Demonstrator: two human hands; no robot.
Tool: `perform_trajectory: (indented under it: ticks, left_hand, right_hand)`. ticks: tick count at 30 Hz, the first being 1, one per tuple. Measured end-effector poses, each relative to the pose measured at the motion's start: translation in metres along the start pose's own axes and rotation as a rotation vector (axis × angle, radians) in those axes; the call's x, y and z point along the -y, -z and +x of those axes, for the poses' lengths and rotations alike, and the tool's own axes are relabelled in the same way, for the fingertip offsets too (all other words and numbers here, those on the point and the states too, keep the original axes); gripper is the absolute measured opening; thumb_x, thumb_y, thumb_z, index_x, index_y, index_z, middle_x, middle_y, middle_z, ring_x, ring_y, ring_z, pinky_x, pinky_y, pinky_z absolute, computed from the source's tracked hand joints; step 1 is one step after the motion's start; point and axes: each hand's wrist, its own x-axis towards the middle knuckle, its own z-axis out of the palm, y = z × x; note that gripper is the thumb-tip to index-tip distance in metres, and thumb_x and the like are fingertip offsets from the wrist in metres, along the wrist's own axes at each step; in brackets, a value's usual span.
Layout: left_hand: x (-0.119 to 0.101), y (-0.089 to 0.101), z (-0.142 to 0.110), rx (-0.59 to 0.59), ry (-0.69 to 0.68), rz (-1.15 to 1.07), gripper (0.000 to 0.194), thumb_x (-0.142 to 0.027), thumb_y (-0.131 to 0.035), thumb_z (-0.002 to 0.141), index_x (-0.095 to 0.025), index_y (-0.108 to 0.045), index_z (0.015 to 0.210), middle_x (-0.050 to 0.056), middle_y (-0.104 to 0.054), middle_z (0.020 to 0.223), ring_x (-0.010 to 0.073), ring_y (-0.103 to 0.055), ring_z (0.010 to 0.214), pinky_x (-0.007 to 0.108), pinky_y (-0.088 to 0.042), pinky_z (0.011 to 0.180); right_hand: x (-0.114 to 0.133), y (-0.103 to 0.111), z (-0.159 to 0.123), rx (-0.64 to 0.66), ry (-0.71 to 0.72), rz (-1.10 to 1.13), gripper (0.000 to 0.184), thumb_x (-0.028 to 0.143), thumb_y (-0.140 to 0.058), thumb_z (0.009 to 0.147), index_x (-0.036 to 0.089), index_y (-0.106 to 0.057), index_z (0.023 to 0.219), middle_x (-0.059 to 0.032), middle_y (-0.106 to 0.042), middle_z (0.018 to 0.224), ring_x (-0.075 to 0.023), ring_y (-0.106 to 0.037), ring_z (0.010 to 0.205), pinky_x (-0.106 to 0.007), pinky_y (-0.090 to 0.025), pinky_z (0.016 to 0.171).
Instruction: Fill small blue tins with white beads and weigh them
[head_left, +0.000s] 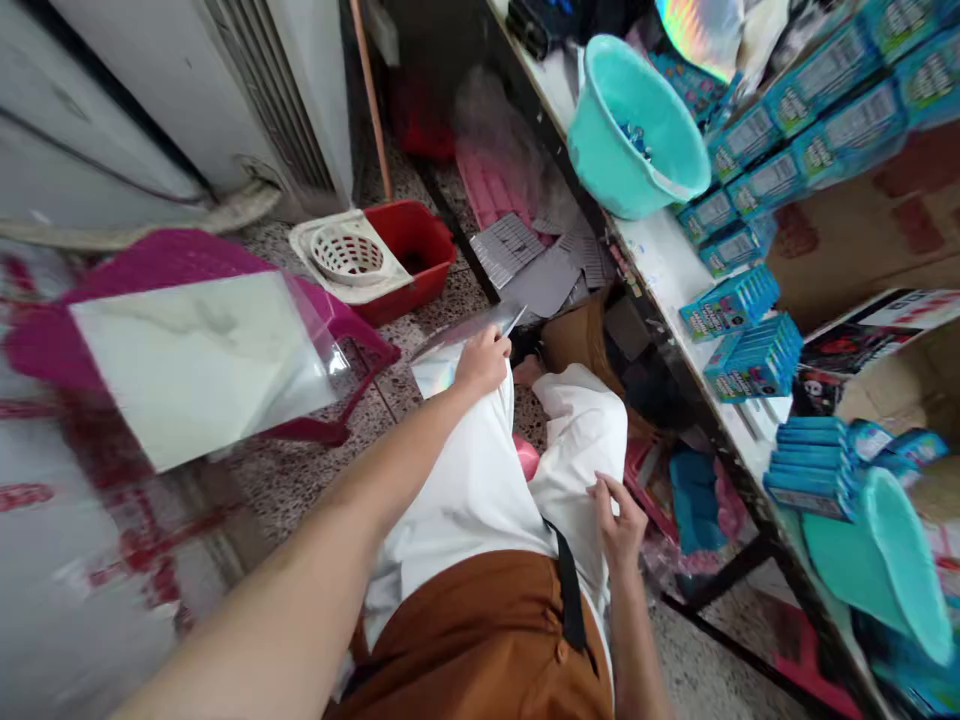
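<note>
The left hand (482,362) is closed, thumb against curled fingers, on a thin, glossy, see-through sheet with a rainbow sheen (435,368). The sheet sits right at those fingers, above the person's left knee, its long axis running slantwise from the person's left toward the front right. Most of it spreads to the left of and beyond the grip, while a narrow pointed edge pokes out past the knuckles on the right (whether that is a fold or a corner, I cannot tell). The left hand is clearly the nearer one; the right hand (621,525) is well apart over the right thigh, its fingers loosely bent with the thumb close to them, and whether anything is between them I cannot tell.

The sheet's left edge faces a strip of speckled floor (382,385), which gives it room on that side. Across that strip stands a magenta plastic stool (172,255), with a large pale rectangular sheet in clear film (180,350) lying on it and overhanging its edge. A red bucket with a white wringer (431,255) stands beyond the held sheet. To the right, past the knees, the long edge of the white counter (652,245) bounds the space, carrying a turquoise plastic tub (611,150) and stacked blue boxes (731,300).
</note>
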Motion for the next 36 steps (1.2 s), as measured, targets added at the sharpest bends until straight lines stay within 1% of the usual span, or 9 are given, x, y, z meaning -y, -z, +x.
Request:
perform_trajectory:
  ticks: [5, 10, 13, 15, 17, 23, 28, 32, 36]
  left_hand:
    - [0.001, 0.001, 0.001, 0.004, 0.014, -0.003, 0.018, -0.010, -0.047, 0.078, -0.020, -0.062, 0.079, 0.008, -0.051, 0.097, 0.0225, -0.051, 0.091, 0.035, -0.038, 0.077]
    - [0.009, 0.008, -0.002, -0.015, 0.043, 0.033, 0.019, -0.010, -0.047, 0.077, -0.020, -0.063, 0.079, 0.008, -0.051, 0.097, 0.0233, -0.051, 0.092, 0.035, -0.038, 0.078]
    - [0.015, 0.013, -0.008, -0.038, 0.066, 0.051, 0.019, -0.009, -0.047, 0.076, -0.020, -0.062, 0.077, 0.008, -0.051, 0.096, 0.0225, -0.051, 0.092, 0.034, -0.038, 0.079]
    - [0.020, 0.016, -0.013, -0.065, 0.075, 0.070, 0.019, -0.008, -0.046, 0.076, -0.020, -0.061, 0.076, 0.007, -0.050, 0.095, 0.0217, -0.051, 0.091, 0.033, -0.038, 0.079]
    - [0.024, 0.018, -0.017, -0.084, 0.075, 0.096, 0.020, -0.008, -0.046, 0.076, -0.020, -0.061, 0.075, 0.007, -0.050, 0.095, 0.0212, -0.051, 0.091, 0.032, -0.039, 0.080]
    - [0.025, 0.019, -0.014, -0.042, 0.067, 0.163, 0.019, -0.010, -0.045, 0.078, -0.019, -0.062, 0.076, 0.007, -0.050, 0.095, 0.0216, -0.052, 0.092, 0.033, -0.040, 0.082]
    - [0.026, 0.016, -0.005, 0.016, 0.044, 0.208, 0.019, -0.013, -0.045, 0.078, -0.019, -0.063, 0.077, 0.008, -0.049, 0.099, 0.0226, -0.053, 0.094, 0.033, -0.041, 0.083]
    - [0.029, 0.014, -0.001, 0.006, 0.011, 0.214, 0.017, -0.015, -0.046, 0.078, -0.019, -0.063, 0.076, 0.008, -0.050, 0.099, 0.0228, -0.053, 0.094, 0.033, -0.041, 0.084]
    - [0.032, 0.015, -0.003, -0.014, -0.011, 0.226, 0.018, -0.016, -0.046, 0.078, -0.019, -0.064, 0.075, 0.008, -0.050, 0.097, 0.0215, -0.054, 0.089, 0.031, -0.043, 0.079]
  right_hand:
    - [-0.004, 0.006, 0.002, -0.081, -0.023, 0.004, 0.025, 0.032, -0.055, 0.088, 0.014, -0.069, 0.098, -0.0082, -0.073, 0.081, -0.0180, -0.070, 0.069, -0.031, -0.055, 0.071]
    - [-0.014, 0.012, 0.007, -0.195, -0.030, -0.019, 0.025, 0.032, -0.055, 0.088, 0.014, -0.068, 0.099, -0.0074, -0.072, 0.077, -0.0171, -0.068, 0.065, -0.031, -0.054, 0.067]
    - [-0.027, 0.014, 0.009, -0.279, 0.018, -0.090, 0.022, 0.030, -0.055, 0.088, 0.015, -0.068, 0.096, -0.0094, -0.071, 0.086, -0.0190, -0.068, 0.077, -0.035, -0.053, 0.076]
    - [-0.039, 0.014, 0.008, -0.350, 0.051, -0.172, 0.021, 0.030, -0.054, 0.088, 0.015, -0.068, 0.093, -0.0118, -0.070, 0.095, -0.0219, -0.065, 0.091, -0.040, -0.050, 0.085]
    - [-0.050, 0.012, 0.008, -0.393, 0.047, -0.236, 0.022, 0.031, -0.053, 0.088, 0.015, -0.068, 0.093, -0.0136, -0.068, 0.102, -0.0242, -0.062, 0.099, -0.044, -0.047, 0.090]
    - [-0.072, 0.004, 0.005, -0.415, -0.070, -0.239, 0.022, 0.030, -0.053, 0.088, 0.015, -0.068, 0.096, -0.0138, -0.066, 0.106, -0.0260, -0.059, 0.103, -0.048, -0.041, 0.094]
    - [-0.070, 0.000, 0.001, -0.466, -0.185, -0.188, 0.020, 0.028, -0.052, 0.089, 0.016, -0.067, 0.093, -0.0125, -0.066, 0.103, -0.0243, -0.059, 0.101, -0.046, -0.042, 0.093]
    - [-0.067, -0.004, 0.006, -0.474, -0.240, -0.129, 0.019, 0.027, -0.051, 0.089, 0.017, -0.067, 0.093, -0.0105, -0.065, 0.103, -0.0223, -0.058, 0.101, -0.044, -0.042, 0.093]
    - [-0.068, -0.005, 0.011, -0.497, -0.309, -0.085, 0.021, 0.027, -0.049, 0.091, 0.018, -0.068, 0.092, -0.0096, -0.065, 0.102, -0.0211, -0.058, 0.100, -0.043, -0.043, 0.093]
